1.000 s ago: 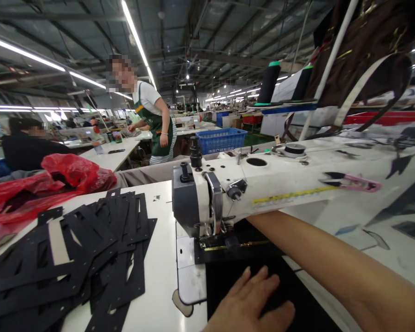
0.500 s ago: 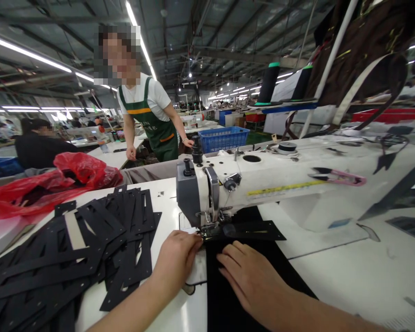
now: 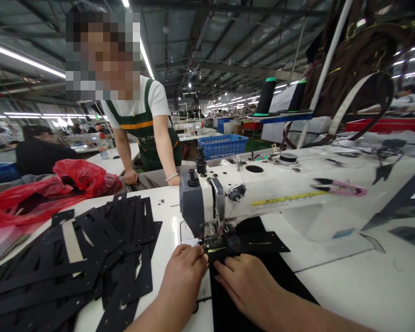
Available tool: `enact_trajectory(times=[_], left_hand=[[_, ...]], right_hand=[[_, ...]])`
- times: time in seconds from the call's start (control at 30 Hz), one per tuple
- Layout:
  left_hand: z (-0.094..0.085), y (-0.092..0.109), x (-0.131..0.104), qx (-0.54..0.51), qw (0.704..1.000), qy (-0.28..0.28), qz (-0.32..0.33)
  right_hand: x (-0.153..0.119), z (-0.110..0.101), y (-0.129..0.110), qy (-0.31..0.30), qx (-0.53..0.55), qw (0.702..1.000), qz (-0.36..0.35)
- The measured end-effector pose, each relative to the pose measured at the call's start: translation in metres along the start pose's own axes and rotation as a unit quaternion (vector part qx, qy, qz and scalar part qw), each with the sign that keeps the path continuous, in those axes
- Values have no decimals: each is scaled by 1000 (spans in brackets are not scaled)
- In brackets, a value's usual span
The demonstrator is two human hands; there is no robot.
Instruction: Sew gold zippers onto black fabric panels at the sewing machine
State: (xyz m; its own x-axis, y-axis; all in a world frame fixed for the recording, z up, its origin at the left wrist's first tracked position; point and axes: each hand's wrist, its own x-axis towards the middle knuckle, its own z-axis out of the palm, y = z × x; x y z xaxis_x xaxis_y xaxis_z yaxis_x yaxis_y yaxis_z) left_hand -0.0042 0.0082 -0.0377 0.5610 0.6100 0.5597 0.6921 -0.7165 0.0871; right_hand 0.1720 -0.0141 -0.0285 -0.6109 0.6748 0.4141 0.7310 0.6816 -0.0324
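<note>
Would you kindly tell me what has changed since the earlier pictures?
The right hand has come out from under the sewing machine arm onto the black cloth; the left hand has moved leftward off the cloth, to the zippered strip. The co-worker has come nearer. That arm and the black pile stay put.
</note>
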Motion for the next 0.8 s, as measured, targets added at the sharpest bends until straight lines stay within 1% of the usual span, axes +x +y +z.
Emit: enact_trajectory(times=[0.03, 0.1, 0.13, 0.17, 0.23, 0.33, 0.5, 0.57, 0.8], left_hand=[[2, 0, -1, 7, 1000, 0, 8], [4, -1, -3, 27, 999, -3, 20], [5, -1, -4, 40, 999, -6, 23], [6, -1, -5, 54, 998, -9, 22], [5, 0, -7, 76, 997, -22, 12], [6, 1, -8, 86, 996, -32, 10], [8, -1, -4, 85, 995, 7, 43], [7, -1, -3, 85, 995, 10, 53], [4, -5, -2, 72, 996, -29, 51]], right_hand=[[0, 1, 1, 31, -6, 999, -12], [1, 2, 3, 97, -16, 995, -10], [3, 4, 4, 117, -15, 993, 2], [4, 5, 5, 123, -8, 992, 12], [7, 8, 7, 106, 17, 994, 22], [9, 10, 9, 86, 54, 995, 16], [8, 9, 11, 59, 84, 995, 16], [8, 7, 12, 44, 91, 995, 20], [13, 0, 14, 12, 123, 992, 21]])
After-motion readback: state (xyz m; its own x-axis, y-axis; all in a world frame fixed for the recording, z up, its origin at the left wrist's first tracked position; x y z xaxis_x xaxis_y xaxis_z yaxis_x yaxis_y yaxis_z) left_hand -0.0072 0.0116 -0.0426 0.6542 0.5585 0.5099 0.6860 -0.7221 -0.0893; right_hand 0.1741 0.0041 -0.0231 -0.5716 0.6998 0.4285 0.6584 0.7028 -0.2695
